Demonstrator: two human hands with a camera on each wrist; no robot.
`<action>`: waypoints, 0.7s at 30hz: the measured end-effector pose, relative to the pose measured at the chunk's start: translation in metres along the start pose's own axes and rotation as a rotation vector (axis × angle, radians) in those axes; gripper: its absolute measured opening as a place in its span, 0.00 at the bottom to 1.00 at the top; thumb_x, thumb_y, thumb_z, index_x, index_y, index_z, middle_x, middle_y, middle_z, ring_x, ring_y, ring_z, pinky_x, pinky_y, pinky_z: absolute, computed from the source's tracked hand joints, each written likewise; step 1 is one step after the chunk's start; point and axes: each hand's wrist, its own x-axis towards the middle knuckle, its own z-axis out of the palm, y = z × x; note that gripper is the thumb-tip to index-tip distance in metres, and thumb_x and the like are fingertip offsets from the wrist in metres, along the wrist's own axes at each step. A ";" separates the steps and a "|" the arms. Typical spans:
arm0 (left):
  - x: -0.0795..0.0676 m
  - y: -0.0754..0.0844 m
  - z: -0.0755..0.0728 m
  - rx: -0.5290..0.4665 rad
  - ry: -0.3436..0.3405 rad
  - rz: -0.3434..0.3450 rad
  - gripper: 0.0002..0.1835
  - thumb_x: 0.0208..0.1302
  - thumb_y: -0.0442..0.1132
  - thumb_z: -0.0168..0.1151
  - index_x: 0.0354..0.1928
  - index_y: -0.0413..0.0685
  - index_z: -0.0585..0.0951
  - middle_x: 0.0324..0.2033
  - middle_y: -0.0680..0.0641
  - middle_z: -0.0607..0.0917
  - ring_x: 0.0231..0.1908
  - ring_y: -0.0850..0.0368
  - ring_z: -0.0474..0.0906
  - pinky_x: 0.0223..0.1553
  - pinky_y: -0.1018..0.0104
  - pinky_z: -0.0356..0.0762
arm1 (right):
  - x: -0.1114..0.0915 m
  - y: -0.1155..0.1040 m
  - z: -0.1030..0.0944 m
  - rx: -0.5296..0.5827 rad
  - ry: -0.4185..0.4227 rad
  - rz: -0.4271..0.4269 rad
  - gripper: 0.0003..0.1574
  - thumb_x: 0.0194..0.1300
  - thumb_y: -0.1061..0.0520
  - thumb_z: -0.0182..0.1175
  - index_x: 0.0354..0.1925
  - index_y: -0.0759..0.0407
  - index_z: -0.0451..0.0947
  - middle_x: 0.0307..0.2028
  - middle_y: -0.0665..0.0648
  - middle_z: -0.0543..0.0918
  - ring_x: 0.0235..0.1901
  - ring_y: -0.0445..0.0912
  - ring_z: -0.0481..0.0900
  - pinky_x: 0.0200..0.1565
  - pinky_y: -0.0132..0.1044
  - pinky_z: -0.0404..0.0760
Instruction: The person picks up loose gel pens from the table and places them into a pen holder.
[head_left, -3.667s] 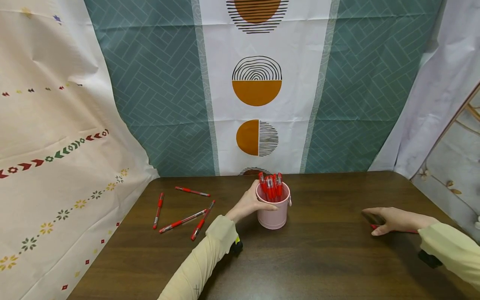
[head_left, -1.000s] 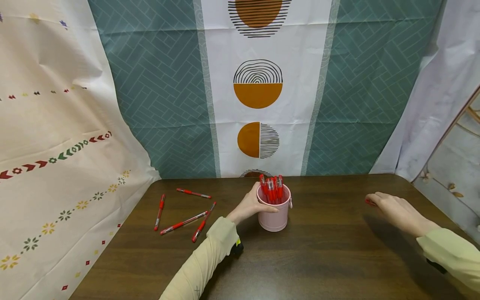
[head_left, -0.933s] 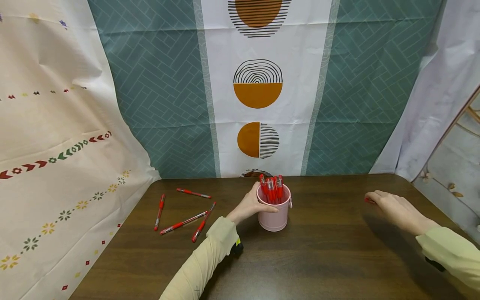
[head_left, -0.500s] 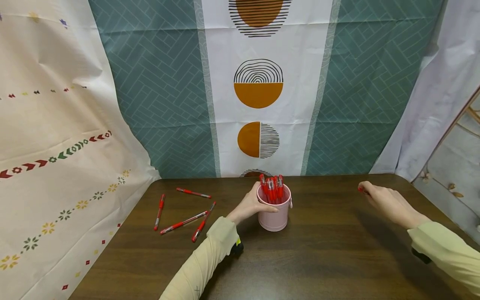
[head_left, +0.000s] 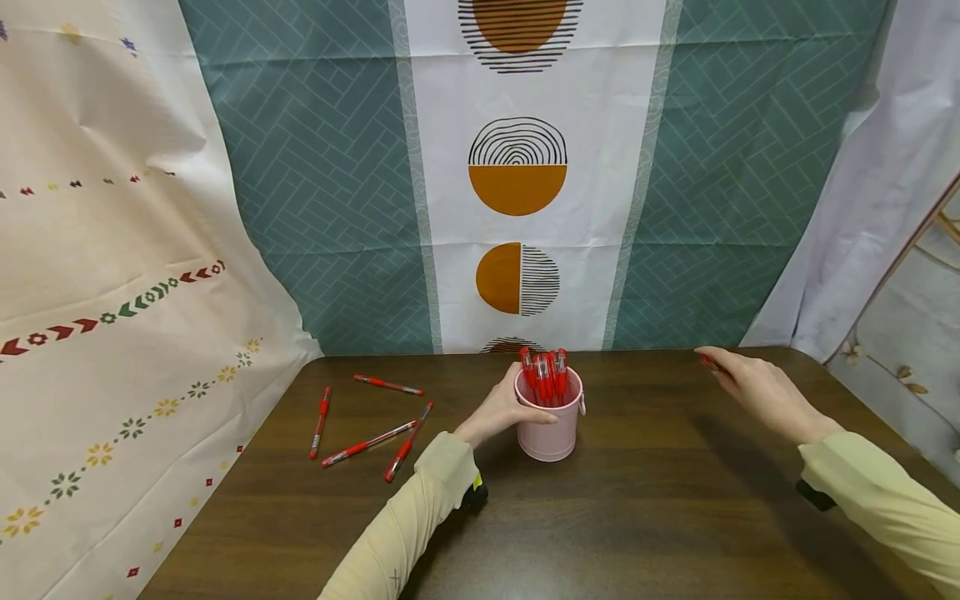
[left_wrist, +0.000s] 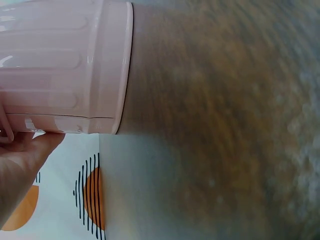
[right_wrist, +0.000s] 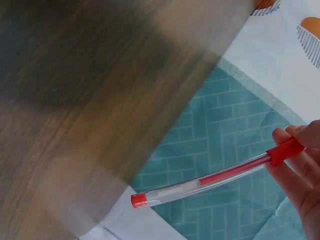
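A pink metal bucket [head_left: 546,437] stands upright on the dark wooden table with several red pens [head_left: 543,377] in it, caps up. My left hand [head_left: 501,410] grips the bucket's left side near the rim; in the left wrist view its fingers lie along the pink wall [left_wrist: 45,65]. My right hand [head_left: 767,395] is raised above the table, right of the bucket and apart from it. It pinches a clear-barrelled red pen [right_wrist: 215,176] between thumb and fingers, best seen in the right wrist view. Most of that pen is hidden in the head view.
Several more red pens lie loose on the left of the table, among them one pen [head_left: 318,422] at the far left and one [head_left: 388,385] near the back. Two others [head_left: 408,442] touch or cross. Patterned curtains [head_left: 330,183] hang behind the table's back edge.
My right hand has picked a red pen up from the table at the right, then risen and moved left with it. The left hand and the bucket have stayed put.
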 end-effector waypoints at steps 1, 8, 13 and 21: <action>0.000 0.000 0.000 0.000 0.000 0.001 0.42 0.41 0.48 0.73 0.58 0.58 0.60 0.50 0.59 0.71 0.50 0.62 0.67 0.49 0.61 0.67 | 0.001 -0.001 0.000 0.010 0.002 0.009 0.27 0.46 0.74 0.64 0.48 0.64 0.72 0.37 0.57 0.81 0.35 0.47 0.79 0.32 0.41 0.76; 0.001 0.000 -0.001 0.000 -0.002 -0.016 0.43 0.41 0.48 0.73 0.59 0.60 0.59 0.51 0.61 0.70 0.51 0.63 0.66 0.50 0.61 0.66 | 0.013 -0.006 0.001 0.094 0.018 0.067 0.24 0.50 0.74 0.62 0.46 0.60 0.73 0.39 0.57 0.81 0.36 0.47 0.80 0.36 0.38 0.75; -0.002 0.009 -0.003 -0.022 -0.022 -0.020 0.43 0.42 0.46 0.73 0.60 0.56 0.59 0.52 0.57 0.70 0.52 0.60 0.66 0.50 0.61 0.65 | 0.020 -0.011 0.000 0.210 0.019 0.166 0.23 0.56 0.71 0.59 0.51 0.62 0.71 0.39 0.60 0.81 0.27 0.43 0.79 0.29 0.26 0.74; -0.002 0.005 0.000 -0.002 -0.007 -0.014 0.43 0.41 0.47 0.73 0.59 0.58 0.59 0.51 0.59 0.70 0.51 0.62 0.66 0.49 0.61 0.66 | 0.033 -0.021 0.006 0.409 0.079 0.301 0.23 0.56 0.67 0.61 0.51 0.63 0.72 0.37 0.62 0.81 0.35 0.35 0.78 0.33 0.20 0.71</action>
